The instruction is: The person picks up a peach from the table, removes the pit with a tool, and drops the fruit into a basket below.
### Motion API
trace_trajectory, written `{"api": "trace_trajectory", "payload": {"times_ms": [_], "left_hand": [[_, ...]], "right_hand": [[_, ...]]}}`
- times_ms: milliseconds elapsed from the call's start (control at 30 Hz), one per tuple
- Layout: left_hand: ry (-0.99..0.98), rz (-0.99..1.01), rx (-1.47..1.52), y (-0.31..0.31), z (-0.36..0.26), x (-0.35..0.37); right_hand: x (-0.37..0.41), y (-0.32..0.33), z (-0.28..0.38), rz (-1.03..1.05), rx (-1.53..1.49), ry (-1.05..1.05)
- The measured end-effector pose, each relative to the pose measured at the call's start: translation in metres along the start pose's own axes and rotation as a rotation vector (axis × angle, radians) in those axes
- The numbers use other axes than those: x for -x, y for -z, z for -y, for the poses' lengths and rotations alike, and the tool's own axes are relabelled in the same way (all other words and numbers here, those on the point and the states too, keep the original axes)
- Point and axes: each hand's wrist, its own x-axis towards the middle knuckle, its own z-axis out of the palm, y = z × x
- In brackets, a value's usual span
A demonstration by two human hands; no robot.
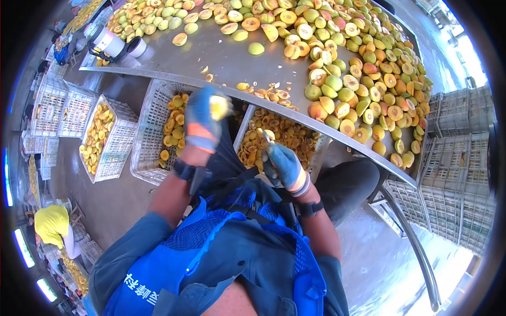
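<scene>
My left hand (203,118), in a blue and orange glove, is smeared by motion at the table's front edge. It is closed on a yellow peach half (219,108), cut side partly showing. My right hand (285,166), gloved alike, is wrapped round a small pitting tool (268,137) whose pale metal tip points up and away. Beneath that tip sits a container of scraps (298,137), full of brownish-yellow cut pieces. By my left wrist, a white crate (141,134) holds several yellow peach halves (174,126).
A metal table (221,60) carries a large heap of halved peaches (363,79). White cups (137,47) stand at its left end. Another filled crate (118,131) is on the floor. Stacked crates (453,174) rise at right. A person in yellow (51,225) bends over at far left.
</scene>
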Motion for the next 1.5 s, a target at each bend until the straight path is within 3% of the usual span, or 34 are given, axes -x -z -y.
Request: {"api": "trace_trajectory", "payload": {"times_ms": [33, 100, 167, 200, 300, 367, 433, 500, 567, 600, 733, 833, 867, 933, 1000, 1100, 1200, 1333, 1433, 1500], "left_hand": [[-0.212, -0.086, -0.218, 0.023, -0.013, -0.009], [-0.329, -0.187, -0.686, 0.057, -0.045, -0.024], [-0.717, -0.27, -1.155, 0.072, -0.046, -0.04], [-0.922, -0.311, -1.378, 0.066, -0.051, -0.045], [-0.495, 0.121, -0.797, 0.015, -0.042, -0.032], [-0.175, 0.362, -0.704, -0.039, -0.038, -0.011], [-0.275, 0.565, -0.617, -0.079, -0.001, -0.008], [-0.4, 0.932, -0.855, -0.11, 0.018, -0.005], [-0.092, 1.364, -1.081, -0.125, 0.018, -0.001], [-0.211, 1.33, -1.087, -0.117, 0.034, 0.005], [-0.134, 1.211, -1.156, -0.111, 0.036, 0.011], [-0.502, 0.938, -1.313, -0.122, 0.012, 0.019], [-0.466, 0.923, -1.073, -0.134, 0.003, 0.019], [-0.64, 0.891, -1.018, -0.172, -0.011, 0.014], [-0.682, 0.814, -0.931, -0.21, 0.005, 0.002], [-0.898, 0.838, -1.112, -0.243, 0.074, -0.029], [-0.871, 0.886, -1.121, -0.247, 0.078, -0.038], [-0.508, 0.758, -0.797, -0.222, 0.072, -0.047], [0.466, 0.473, -0.025, -0.196, 0.03, -0.027], [0.517, 0.452, 0.186, -0.17, 0.026, -0.019]], "right_hand": [[0.001, -0.001, -0.004, -0.119, 0.286, 0.166], [0.002, 0.003, -0.018, -0.372, 0.862, 0.492], [-0.022, 0.035, -0.051, -0.394, 1.22, -0.184], [-0.022, 0.036, -0.057, -0.42, 1.206, -0.154], [-0.014, 0.036, -0.068, -0.415, 1.184, -0.131], [-0.014, 0.036, -0.057, -0.44, 1.173, -0.06], [-0.008, 0.041, -0.059, -0.45, 1.107, -0.043], [-0.002, 0.043, -0.055, -0.507, 1.079, -0.108], [0.006, 0.048, -0.047, -0.548, 1.073, -0.119], [0.01, 0.049, -0.045, -0.553, 1.073, -0.099], [0.018, 0.052, -0.037, -0.542, 1.143, -0.129], [0.02, 0.057, -0.039, -0.533, 1.13, -0.131], [0.021, 0.059, -0.042, -0.543, 1.09, -0.112], [0.024, 0.061, -0.043, -0.527, 1.042, -0.11], [0.025, 0.061, -0.036, -0.483, 1.019, -0.132], [0.037, 0.058, -0.034, -0.495, 0.97, -0.095], [0.049, 0.057, -0.042, -0.591, 0.954, -0.001], [0.052, 0.057, -0.034, -0.714, 0.532, 0.27], [0.044, 0.06, -0.01, -0.756, 0.451, 0.378], [0.037, 0.054, 0.011, -0.698, 0.333, 0.369]]}}
